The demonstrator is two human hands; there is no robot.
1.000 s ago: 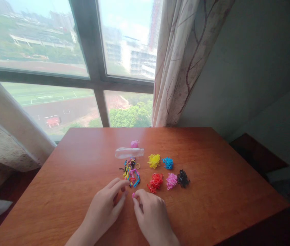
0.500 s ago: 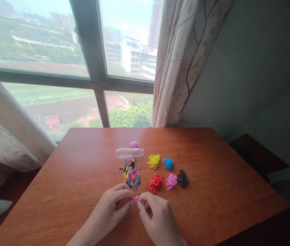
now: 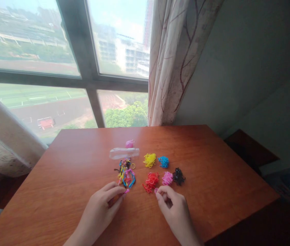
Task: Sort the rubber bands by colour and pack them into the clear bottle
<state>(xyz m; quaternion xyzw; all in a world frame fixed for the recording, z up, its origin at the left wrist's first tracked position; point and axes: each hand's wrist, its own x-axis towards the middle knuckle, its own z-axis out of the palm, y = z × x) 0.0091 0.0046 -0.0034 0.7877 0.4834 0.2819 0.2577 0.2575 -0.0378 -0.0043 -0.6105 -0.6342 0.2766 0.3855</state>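
Observation:
My right hand [image 3: 173,208] pinches a small pink rubber band [image 3: 156,190] just in front of the pink pile [image 3: 167,178] and the red pile [image 3: 151,180]. My left hand [image 3: 103,206] rests on the table [image 3: 58,191] with its fingertips pressed together on another pink band [image 3: 127,191], just below the mixed heap of coloured bands [image 3: 125,173]. Yellow [image 3: 149,159], blue [image 3: 163,161] and black [image 3: 178,176] piles lie sorted beyond.
A clear plastic bottle [image 3: 124,153] lies on its side behind the mixed heap, with a pink cap [image 3: 129,143] behind it. A window and a patterned curtain [image 3: 175,61] stand past the table's far edge. A dark low piece of furniture [image 3: 252,150] sits to the right.
My hands met over one pink band, then parted. The right hand has moved right, carrying a pink band to the pink pile. The left hand stays near the mixed heap. The camera shifted slightly right.

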